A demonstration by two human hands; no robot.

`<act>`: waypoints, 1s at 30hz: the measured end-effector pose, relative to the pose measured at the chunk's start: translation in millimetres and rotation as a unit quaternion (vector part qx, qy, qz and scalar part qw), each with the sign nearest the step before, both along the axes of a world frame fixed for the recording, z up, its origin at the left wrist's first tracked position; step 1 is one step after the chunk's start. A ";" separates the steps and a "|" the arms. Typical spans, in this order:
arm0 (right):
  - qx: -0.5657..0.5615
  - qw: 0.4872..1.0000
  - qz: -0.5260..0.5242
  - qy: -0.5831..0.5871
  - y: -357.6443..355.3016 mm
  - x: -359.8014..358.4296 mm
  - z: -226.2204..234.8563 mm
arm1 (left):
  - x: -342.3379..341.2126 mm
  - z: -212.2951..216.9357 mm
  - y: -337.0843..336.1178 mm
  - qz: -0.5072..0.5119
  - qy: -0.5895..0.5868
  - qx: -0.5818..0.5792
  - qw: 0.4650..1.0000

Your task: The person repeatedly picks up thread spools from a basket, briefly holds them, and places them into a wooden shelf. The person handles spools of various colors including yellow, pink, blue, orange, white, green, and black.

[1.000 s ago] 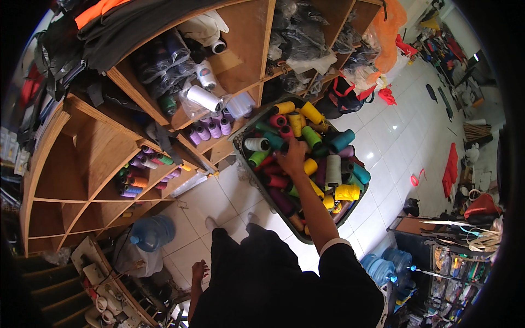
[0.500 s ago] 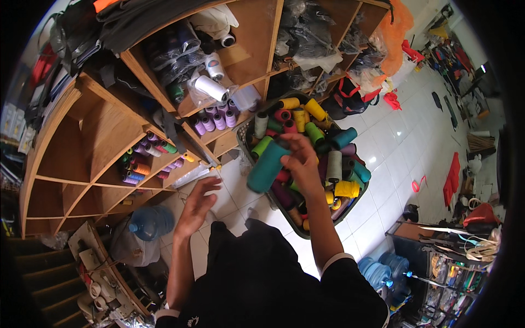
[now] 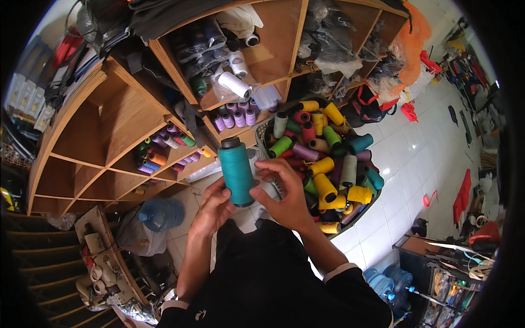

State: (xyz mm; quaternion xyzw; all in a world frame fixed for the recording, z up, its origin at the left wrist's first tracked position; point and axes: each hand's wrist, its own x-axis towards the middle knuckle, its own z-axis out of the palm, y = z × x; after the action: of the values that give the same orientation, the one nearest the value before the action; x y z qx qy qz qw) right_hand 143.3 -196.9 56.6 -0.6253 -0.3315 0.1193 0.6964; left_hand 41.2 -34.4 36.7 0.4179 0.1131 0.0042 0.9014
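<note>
Black shirt (image 3: pixel 279 290) (white-edged sleeves (image 3: pixel 355 292))

The left hand (image 3: pixel 210 213) is partly hidden behind the teal spool (image 3: pixel 237 174) it holds. At three o'clock, piled spools (image 3: pixel 326 187) hide the bottom of the crate (image 3: pixel 261 136). The wooden shelves (image 3: pixel 281 24) run off the upper edge at twelve, and packed items (image 3: pixel 445 295) in the rack (image 3: pixel 413 259) at four are too small to tell

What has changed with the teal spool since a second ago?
The teal spool has moved left, out of the bin, into the left hand, which has risen. The right hand is beside it; whether it touches is unclear. The bin and shelved purple spools stayed put.
</note>
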 end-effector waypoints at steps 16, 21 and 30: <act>0.045 0.990 -0.102 -0.092 26.7 -8.4 20.7 | -1.7 15.9 -14.6 0.070 -0.008 0.036 0.997; 0.040 0.988 -0.112 -0.099 28.1 -5.0 15.7 | -2.3 12.0 -13.3 0.071 -0.019 0.065 0.995; 0.010 0.992 -0.087 -0.092 26.6 -8.2 19.6 | -1.3 15.0 -19.3 0.124 -0.004 0.121 0.985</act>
State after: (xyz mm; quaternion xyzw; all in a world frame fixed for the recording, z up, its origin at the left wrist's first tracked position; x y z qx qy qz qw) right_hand 135.1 -170.2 76.3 -0.6533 -0.3399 -0.0028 0.6765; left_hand 40.0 -53.8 51.6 0.5068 0.1590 0.1317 0.8370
